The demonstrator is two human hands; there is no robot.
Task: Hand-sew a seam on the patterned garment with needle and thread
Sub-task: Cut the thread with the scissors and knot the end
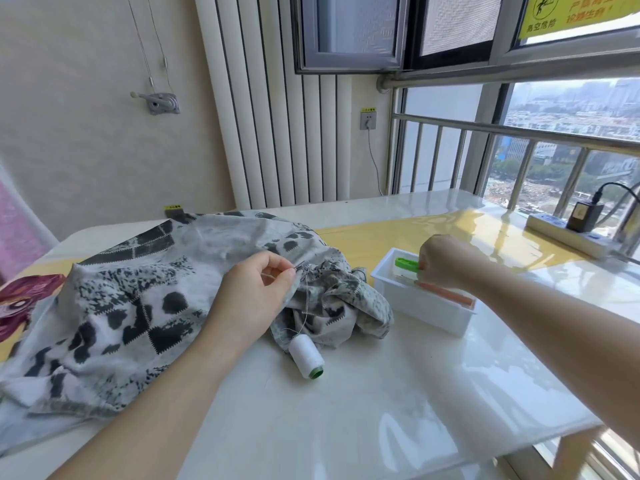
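Observation:
The grey, black and white patterned garment (pixel 138 299) lies spread over the left half of the table. My left hand (pixel 254 292) pinches a small needle and a fold of the fabric near the bunched seam (pixel 304 270). A thin grey thread (pixel 304 317) hangs from there toward a white spool with a green core (pixel 306 355) lying on its side on the table. My right hand (pixel 446 259) reaches into a white plastic tray (pixel 422 306) and its curled fingers hold a green-handled tool (pixel 407 263), mostly hidden by the hand.
An orange item (pixel 446 294) lies in the tray. The glossy white table (pixel 381 410) has a yellow strip at the back. A power strip with a black adapter (pixel 578 226) sits at the far right by the window railing. A purple patterned cloth (pixel 24 299) lies at the left edge.

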